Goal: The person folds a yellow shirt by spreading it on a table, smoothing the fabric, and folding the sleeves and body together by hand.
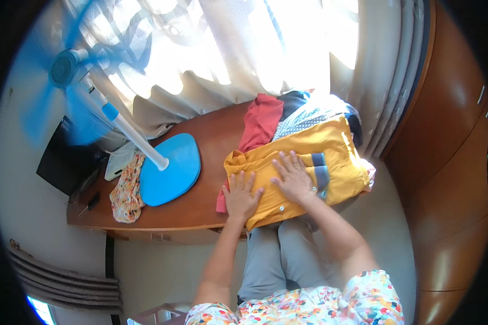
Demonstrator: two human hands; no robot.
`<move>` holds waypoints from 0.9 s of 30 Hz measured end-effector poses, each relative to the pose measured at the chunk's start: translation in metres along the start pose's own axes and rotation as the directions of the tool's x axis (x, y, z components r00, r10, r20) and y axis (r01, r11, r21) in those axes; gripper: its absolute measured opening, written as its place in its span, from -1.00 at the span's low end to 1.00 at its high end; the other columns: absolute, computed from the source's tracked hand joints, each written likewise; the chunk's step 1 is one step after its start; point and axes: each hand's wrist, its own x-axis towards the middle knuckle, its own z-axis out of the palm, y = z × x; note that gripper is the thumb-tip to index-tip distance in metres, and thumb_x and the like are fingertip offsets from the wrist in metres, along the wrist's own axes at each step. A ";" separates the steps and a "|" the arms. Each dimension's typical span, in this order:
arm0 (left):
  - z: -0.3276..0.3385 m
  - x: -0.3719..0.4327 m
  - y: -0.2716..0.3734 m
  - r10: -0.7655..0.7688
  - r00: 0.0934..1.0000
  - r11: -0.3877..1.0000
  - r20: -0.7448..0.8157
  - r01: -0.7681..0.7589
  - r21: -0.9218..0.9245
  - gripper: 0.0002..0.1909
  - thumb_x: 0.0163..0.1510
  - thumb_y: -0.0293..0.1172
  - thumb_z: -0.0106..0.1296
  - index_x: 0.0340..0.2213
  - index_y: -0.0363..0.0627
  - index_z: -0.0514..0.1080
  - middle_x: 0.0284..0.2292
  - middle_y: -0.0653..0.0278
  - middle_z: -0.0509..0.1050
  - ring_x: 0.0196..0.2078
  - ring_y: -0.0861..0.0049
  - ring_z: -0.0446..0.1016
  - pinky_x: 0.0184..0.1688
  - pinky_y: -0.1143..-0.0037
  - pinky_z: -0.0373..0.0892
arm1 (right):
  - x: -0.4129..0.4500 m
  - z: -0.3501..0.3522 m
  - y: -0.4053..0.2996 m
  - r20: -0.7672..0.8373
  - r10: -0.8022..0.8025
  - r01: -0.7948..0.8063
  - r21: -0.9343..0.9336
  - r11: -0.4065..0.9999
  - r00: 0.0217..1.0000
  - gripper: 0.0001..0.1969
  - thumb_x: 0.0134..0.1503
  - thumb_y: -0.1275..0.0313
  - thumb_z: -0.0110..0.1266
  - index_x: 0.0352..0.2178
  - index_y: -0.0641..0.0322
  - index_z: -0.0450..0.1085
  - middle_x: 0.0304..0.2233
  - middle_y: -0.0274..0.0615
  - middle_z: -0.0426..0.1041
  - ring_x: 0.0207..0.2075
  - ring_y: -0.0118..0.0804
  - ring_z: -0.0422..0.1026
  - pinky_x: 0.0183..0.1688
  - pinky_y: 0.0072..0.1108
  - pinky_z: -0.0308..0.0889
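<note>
A mustard-yellow garment (333, 142) with buttons and a blue-grey striped patch lies spread over the right end of the wooden table, its near edge hanging over my knees. My left hand (242, 197) rests palm down on its left part, fingers spread. To the right, my right hand (293, 178) presses flat on the cloth beside the striped patch, fingers apart. Neither hand grips anything. Behind the yellow cloth sit a red garment (262, 118) and a blue-and-white patterned cloth (303, 120). Some red fabric also shows under its left edge.
A blue pedestal fan with a spinning blade stands on its blue base (175, 174) on the wooden table (215, 162). Left of it lie a floral cloth (128, 195), a white box (120, 160) and a black screen (69, 162). Curtains hang behind; a wooden cabinet (439, 162) stands right.
</note>
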 end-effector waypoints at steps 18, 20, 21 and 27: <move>-0.003 0.034 -0.064 -0.564 0.822 0.419 0.085 0.373 -0.827 -0.77 -0.09 -0.34 0.01 -0.60 -0.30 0.34 -0.67 0.26 0.34 -0.67 0.60 0.32 -0.69 0.56 0.24 | -0.024 -0.008 -0.049 -0.271 0.019 -0.016 0.012 1.000 0.962 -0.35 -0.11 0.22 0.05 0.01 0.31 0.11 0.12 0.10 -0.04 0.15 0.12 -0.07 0.15 -0.08 -0.30; -0.010 0.047 -0.070 -0.546 0.787 0.199 0.287 0.455 -0.868 -0.76 -0.10 -0.32 0.07 -0.57 -0.30 0.35 -0.67 0.28 0.36 -0.68 0.60 0.31 -0.70 0.59 0.21 | -0.048 -0.005 -0.084 -0.178 -0.031 0.047 0.082 0.996 0.983 -0.27 -0.14 0.13 0.08 0.02 0.33 0.09 0.13 0.09 -0.05 0.17 0.09 -0.12 0.16 -0.10 -0.36; -0.011 0.051 -0.076 -0.550 0.784 0.203 0.287 0.459 -0.865 -0.76 -0.10 -0.32 0.07 -0.57 -0.30 0.35 -0.67 0.28 0.36 -0.68 0.60 0.31 -0.70 0.59 0.21 | -0.061 -0.003 -0.104 -0.124 -0.056 0.081 0.200 0.977 0.991 -0.22 -0.18 0.09 0.10 0.03 0.33 0.08 0.12 0.09 -0.05 0.18 0.07 -0.13 0.16 -0.10 -0.39; -0.018 0.075 -0.068 -0.413 0.732 0.016 0.541 0.600 -0.800 -0.78 -0.21 -0.39 0.20 -0.54 -0.25 0.40 -0.61 0.25 0.43 -0.67 0.55 0.35 -0.69 0.62 0.16 | -0.084 0.039 -0.116 0.028 -0.123 0.124 -0.042 0.991 0.992 -0.24 -0.21 0.07 0.10 0.02 0.22 0.13 0.10 -0.05 0.04 0.17 0.01 -0.08 0.15 -0.07 -0.39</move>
